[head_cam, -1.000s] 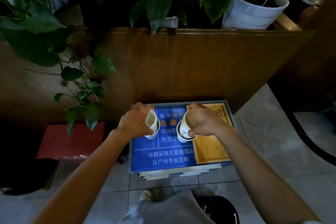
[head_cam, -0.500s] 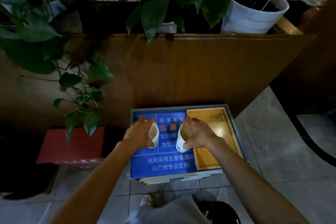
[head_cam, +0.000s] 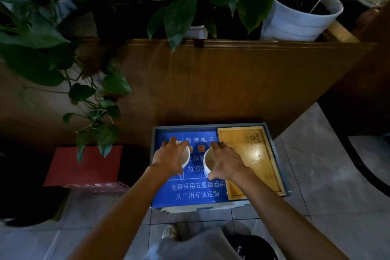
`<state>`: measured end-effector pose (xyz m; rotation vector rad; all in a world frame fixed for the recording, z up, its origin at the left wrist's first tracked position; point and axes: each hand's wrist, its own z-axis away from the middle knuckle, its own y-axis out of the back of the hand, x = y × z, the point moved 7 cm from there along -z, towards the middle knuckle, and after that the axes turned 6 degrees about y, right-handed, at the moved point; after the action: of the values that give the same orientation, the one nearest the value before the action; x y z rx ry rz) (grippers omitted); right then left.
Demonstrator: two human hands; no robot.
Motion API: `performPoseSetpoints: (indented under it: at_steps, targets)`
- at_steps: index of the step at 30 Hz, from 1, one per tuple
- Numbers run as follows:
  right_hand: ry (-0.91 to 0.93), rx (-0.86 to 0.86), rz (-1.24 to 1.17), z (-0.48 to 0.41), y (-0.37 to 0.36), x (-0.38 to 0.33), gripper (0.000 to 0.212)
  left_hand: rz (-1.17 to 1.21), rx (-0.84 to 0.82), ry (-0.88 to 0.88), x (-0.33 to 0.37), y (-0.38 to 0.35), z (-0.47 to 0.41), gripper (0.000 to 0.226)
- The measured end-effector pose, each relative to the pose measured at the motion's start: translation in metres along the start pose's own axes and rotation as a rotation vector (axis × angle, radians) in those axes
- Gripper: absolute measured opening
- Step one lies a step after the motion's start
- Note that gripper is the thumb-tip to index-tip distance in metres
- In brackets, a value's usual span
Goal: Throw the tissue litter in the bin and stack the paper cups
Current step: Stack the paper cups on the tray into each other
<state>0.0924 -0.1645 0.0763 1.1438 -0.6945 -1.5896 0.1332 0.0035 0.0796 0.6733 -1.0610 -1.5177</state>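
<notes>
My left hand (head_cam: 168,159) grips one white paper cup (head_cam: 186,157), and my right hand (head_cam: 226,161) grips another (head_cam: 207,162). Both cups sit apart on the blue sign (head_cam: 197,193), beside a wooden tray (head_cam: 253,160).

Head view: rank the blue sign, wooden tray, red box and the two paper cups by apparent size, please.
1. blue sign
2. red box and wooden tray: too alike to rank, and the box's far end is dark
3. left cup and right cup: alike, each partly covered by a hand

Two cups (head_cam: 207,161) stand side by side on the sign (head_cam: 198,193); tray (head_cam: 253,158) right.
</notes>
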Motion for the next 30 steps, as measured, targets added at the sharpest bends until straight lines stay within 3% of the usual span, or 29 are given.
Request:
performPoseSetpoints:
  at_steps: [14,23,30]
  targets:
    - [0.044,-0.008,-0.036,-0.006,-0.009,-0.018,0.106,-0.003,0.031,0.094,-0.020,-0.013,0.018,0.096]
    - [0.015,0.000,-0.006,-0.015,-0.020,-0.018,0.115,0.032,0.010,0.120,-0.016,-0.011,0.015,0.095]
    - [-0.015,-0.080,0.059,-0.026,-0.020,-0.021,0.111,0.031,-0.008,0.097,-0.018,-0.009,0.013,0.094]
